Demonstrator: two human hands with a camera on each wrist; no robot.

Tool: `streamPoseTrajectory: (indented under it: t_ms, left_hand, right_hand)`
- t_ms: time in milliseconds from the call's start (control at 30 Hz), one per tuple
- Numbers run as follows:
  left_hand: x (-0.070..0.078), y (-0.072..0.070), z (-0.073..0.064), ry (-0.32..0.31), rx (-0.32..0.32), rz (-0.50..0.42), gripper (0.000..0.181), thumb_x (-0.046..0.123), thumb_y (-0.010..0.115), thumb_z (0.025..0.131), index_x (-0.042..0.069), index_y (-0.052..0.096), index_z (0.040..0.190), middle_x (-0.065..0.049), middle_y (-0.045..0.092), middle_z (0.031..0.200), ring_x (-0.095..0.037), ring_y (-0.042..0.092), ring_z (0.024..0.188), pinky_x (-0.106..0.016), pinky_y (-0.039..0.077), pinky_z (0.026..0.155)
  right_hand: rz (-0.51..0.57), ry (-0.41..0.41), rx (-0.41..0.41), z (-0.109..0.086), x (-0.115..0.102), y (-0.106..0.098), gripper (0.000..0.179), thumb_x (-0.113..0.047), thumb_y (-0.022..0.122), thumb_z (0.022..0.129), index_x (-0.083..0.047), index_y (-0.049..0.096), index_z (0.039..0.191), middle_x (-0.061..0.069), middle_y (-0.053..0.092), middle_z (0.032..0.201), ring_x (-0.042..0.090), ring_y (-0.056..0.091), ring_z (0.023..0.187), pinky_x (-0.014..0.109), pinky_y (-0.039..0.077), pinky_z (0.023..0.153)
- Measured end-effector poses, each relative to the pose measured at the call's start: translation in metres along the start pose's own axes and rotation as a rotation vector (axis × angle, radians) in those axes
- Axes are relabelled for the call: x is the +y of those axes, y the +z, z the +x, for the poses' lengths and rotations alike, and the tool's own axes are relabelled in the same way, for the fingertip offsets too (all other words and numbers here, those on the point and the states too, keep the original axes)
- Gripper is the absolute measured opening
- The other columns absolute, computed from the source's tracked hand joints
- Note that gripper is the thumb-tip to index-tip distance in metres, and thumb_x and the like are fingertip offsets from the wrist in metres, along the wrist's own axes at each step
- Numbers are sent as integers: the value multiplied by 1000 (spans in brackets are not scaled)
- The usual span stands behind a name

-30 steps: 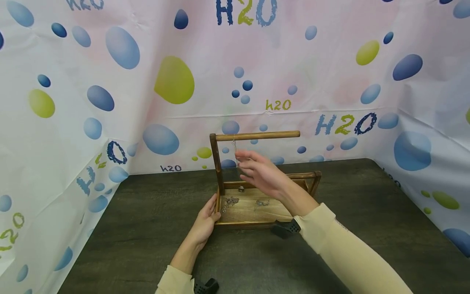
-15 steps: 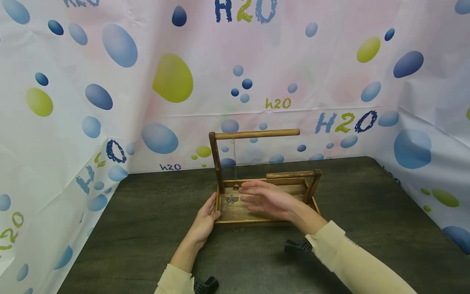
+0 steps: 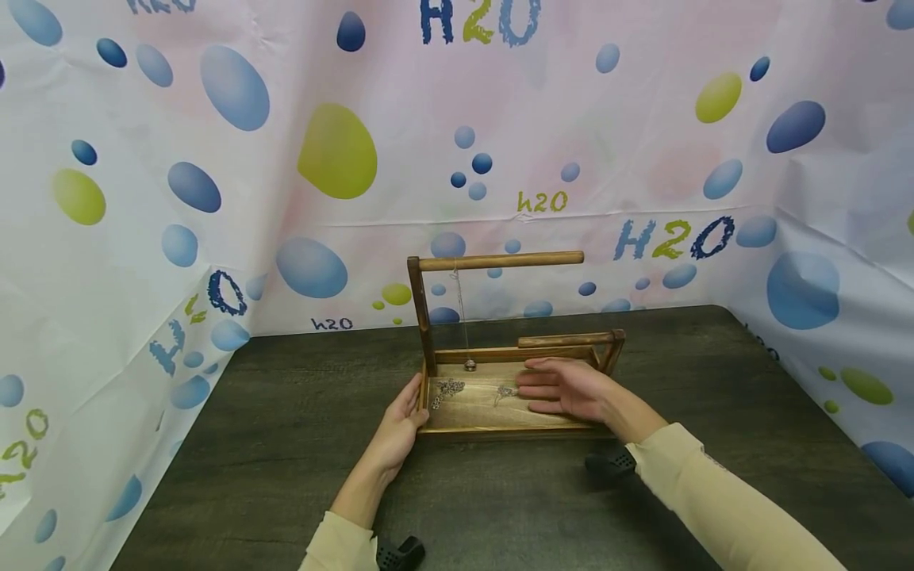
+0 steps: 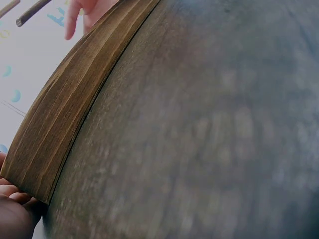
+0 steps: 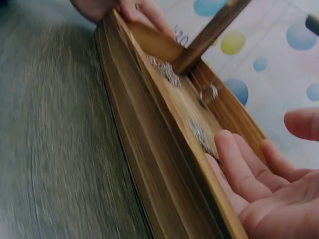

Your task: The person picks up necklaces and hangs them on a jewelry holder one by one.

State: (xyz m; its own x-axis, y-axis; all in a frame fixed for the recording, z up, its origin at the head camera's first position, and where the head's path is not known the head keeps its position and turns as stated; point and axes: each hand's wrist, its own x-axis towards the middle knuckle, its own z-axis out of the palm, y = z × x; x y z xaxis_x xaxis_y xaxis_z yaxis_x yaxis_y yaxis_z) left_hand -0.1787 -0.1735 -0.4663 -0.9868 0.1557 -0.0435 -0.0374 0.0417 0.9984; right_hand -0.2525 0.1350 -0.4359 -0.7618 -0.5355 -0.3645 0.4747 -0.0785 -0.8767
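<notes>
At the centre of the dial, on the dark worktop (image 3: pixel 286 476), sits one wooden tray (image 3: pixel 500 432) bearing two posts: a tall post (image 3: pixel 421 317) at ten o'clock and a short post (image 3: pixel 610 355) at two. Each carries one bar, the upper bar (image 3: pixel 502 260) at twelve and the lower bar (image 3: pixel 560 341) at one, presumably at unequal heights so hung pieces stay apart. One fine chain (image 3: pixel 462 313) hangs from the upper bar towards eleven, probably drawn straight by its single pendant (image 3: pixel 470 365). Two bunches lie in the tray, a larger bunch (image 3: pixel 448 390) at nine and a smaller bunch (image 3: pixel 505 393) near the middle; how many strands each holds cannot be told. Of two hands, the left hand (image 3: pixel 398 420) grips the tray's end at eight o'clock, seemingly to steady it. At three, the right hand (image 3: pixel 571 388) has its fingers extended, thumb apart, clasping nothing visible, just beside the smaller bunch; contact is unclear.
</notes>
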Motion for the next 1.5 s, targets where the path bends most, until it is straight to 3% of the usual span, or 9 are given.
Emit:
streamPoseTrajectory:
  t_ms: [233,367,600,1000,1200,1500]
  left_hand:
    - [1,0,0,2,5,-7,64,-9,36,102,-2,10,160,-24,7,165,-39,6,151,-53,11,120]
    - [1,0,0,2,3,-9,64,-9,36,102,-2,10,160,-24,7,165,-39,6,151,-53,11,120]
    - [1,1,-1,0,-4,-1,64,-8,36,102,-2,10,160,-24,6,165,-39,6,151,-54,11,120]
    - [2,1,-2,0,-11,0,64,-7,36,103,-1,9,160,-23,5,165,-39,5,151,-54,10,120]
    - [1,1,-2,-5,-12,-4,64,-7,36,102,-1,9,160,-23,6,165,-38,5,152,-53,11,120]
    - [1,0,-1,-4,-2,-5,64,-8,36,102,-2,10,160,-24,7,165,-39,6,151,-53,11,120]
  right_hand:
    - [-80,34,96,-3,-4,-10,55,-19,40,109,6,25,156,28,45,148,31,59,122,45,51,99]
    - [-77,61,97,0,-1,-10,54,-18,42,109,8,27,154,25,57,136,28,66,110,45,54,95]
    - [-110,96,97,6,3,-4,50,-17,44,108,9,36,149,18,70,115,28,70,103,45,56,91]
    - [-312,157,94,20,0,12,43,-15,53,104,9,48,140,13,73,95,16,72,76,37,61,77]
    - [-422,167,81,26,0,22,43,-12,61,100,6,51,138,15,73,94,17,71,71,36,61,72]
    - [-624,126,82,33,-3,41,16,-4,65,95,3,64,110,15,71,82,16,68,61,31,60,60]
